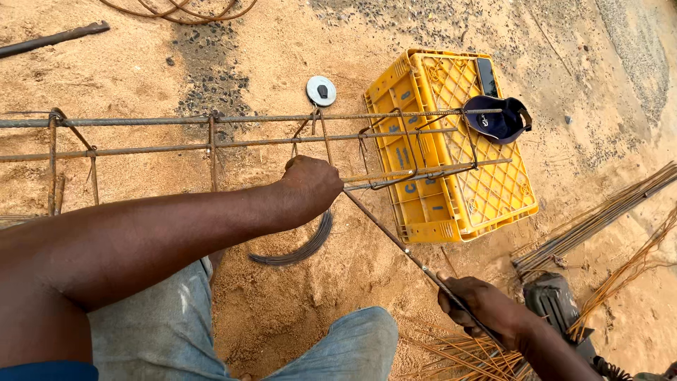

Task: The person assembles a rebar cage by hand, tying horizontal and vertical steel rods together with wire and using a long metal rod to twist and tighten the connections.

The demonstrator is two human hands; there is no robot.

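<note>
Sandy ground point(338, 296) is seen in daylight, patched with dark gravel point(211, 77); a yellow crate point(486, 197) is laid on it.

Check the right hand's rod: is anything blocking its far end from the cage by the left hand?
Nothing visible does. The thin rod runs clear over sand from the right hand to the left hand at the rebar cage; the yellow crate sits alongside.

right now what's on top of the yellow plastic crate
A dark blue cap and a black flat phone-like slab lie on the upturned yellow plastic crate. The rusty rebar cage ends over it. Beneath the crate is hidden.
</note>
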